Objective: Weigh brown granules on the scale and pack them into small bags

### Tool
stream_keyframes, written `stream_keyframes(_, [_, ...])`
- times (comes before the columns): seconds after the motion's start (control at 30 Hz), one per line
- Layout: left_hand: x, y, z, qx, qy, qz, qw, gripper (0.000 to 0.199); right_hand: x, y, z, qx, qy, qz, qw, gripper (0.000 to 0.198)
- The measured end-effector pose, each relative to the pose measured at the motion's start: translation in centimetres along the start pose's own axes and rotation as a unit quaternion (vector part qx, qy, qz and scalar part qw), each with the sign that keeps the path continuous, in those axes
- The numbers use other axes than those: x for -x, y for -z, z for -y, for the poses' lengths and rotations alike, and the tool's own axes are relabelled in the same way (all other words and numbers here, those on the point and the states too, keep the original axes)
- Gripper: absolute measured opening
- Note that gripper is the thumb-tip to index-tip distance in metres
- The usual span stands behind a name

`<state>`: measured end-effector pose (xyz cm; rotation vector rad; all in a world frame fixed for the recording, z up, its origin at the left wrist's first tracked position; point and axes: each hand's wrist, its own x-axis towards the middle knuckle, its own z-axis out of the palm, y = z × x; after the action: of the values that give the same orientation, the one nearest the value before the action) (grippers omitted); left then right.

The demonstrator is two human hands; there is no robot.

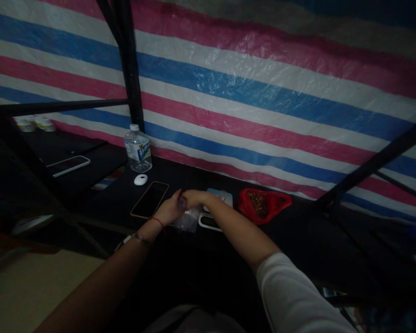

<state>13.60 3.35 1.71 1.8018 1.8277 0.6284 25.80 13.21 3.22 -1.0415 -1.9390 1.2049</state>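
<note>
My left hand (168, 209) and my right hand (193, 198) meet over the black table. Both are closed around the gathered top of a clear plastic bag (187, 221), which hangs down below the fingers. What the bag contains is too dark to make out. Just right of it lies a white device with a dark oval panel (211, 222), partly behind my right forearm. A phone with a dark screen (150, 199) rests close to my left hand. Beyond the right forearm, an open red plastic bag (244, 203) holds brown bits (258, 203).
A clear bottle (137, 150) stands at the back left, with a small white rounded case (140, 179) in front. Another phone (69, 165) lies farther left, near several small white tubs (45, 124). Black metal bars (128, 69) frame the table before a striped plastic sheet (246, 88).
</note>
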Motion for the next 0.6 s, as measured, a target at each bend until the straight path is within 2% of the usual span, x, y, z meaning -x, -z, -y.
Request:
stream_keyframes(0.1, [0.5, 1.2, 1.3, 0.057, -0.024, -0.023, 0.998, 0.094, 0.8, 1.1, 1.1, 0.095, 0.005, 0.116, 0.989, 0.023])
stream_keyframes(0.17, [1.1, 2.7, 2.1, 0.111, -0.045, -0.031, 0.992, 0.093, 1.7, 1.5, 1.9, 0.142, 0.049, 0.136, 0.979, 0.034])
stream_keyframes(0.23, [1.9, 4.1, 2.5, 0.193, -0.057, -0.046, 0.978, 0.088, 3.1, 1.2, 2.6, 0.143, 0.09, 0.09, 0.982, 0.039])
stream_keyframes(0.3, [2.8, 5.0, 2.7, 0.264, -0.059, -0.085, 0.959, 0.082, 5.0, -0.1, 2.7, 0.103, 0.092, 0.006, 0.99, 0.037])
stream_keyframes(0.37, [3.5, 5.0, 3.0, 0.294, -0.056, -0.128, 0.946, 0.075, 7.0, -2.0, 2.3, 0.078, 0.076, -0.062, 0.992, 0.034])
stream_keyframes(0.43, [4.0, 4.0, 3.6, 0.299, -0.056, -0.145, 0.941, 0.072, 8.7, -4.0, 1.4, 0.074, 0.069, -0.099, 0.99, 0.036])
stream_keyframes(0.5, [4.3, 2.7, 4.4, 0.303, -0.066, -0.136, 0.941, 0.074, 10.0, -5.5, 0.3, 0.066, 0.066, -0.114, 0.989, 0.049])
stream_keyframes(0.6, [4.5, 1.1, 5.4, 0.297, -0.067, -0.124, 0.945, 0.081, 11.0, -6.4, -0.9, 0.039, 0.056, -0.118, 0.991, 0.081])
